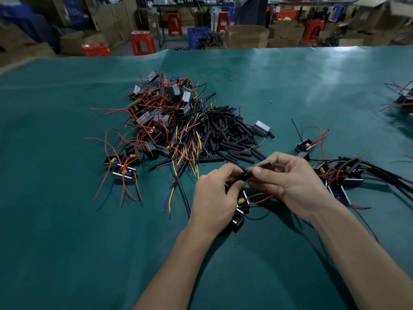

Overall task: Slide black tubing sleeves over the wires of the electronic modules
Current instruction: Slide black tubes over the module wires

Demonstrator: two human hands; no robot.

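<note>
My left hand (214, 195) pinches the wires of a small electronic module (240, 211) that hangs below it, just above the green table. My right hand (288, 177) pinches a black tubing sleeve (262, 164) between thumb and fingers, its end meeting the wires at my left fingertips. Red wires of the module loop out under my right palm. A heap of loose black sleeves (228, 130) lies just beyond my hands. Left of it is a pile of modules with red, yellow and blue wires (156, 121).
Modules with black sleeves on their wires (348, 173) lie at the right of my right hand. More modules (404, 101) sit at the far right edge. The green table mat (67, 242) ends at the back; red stools (143, 42) and cardboard boxes stand beyond.
</note>
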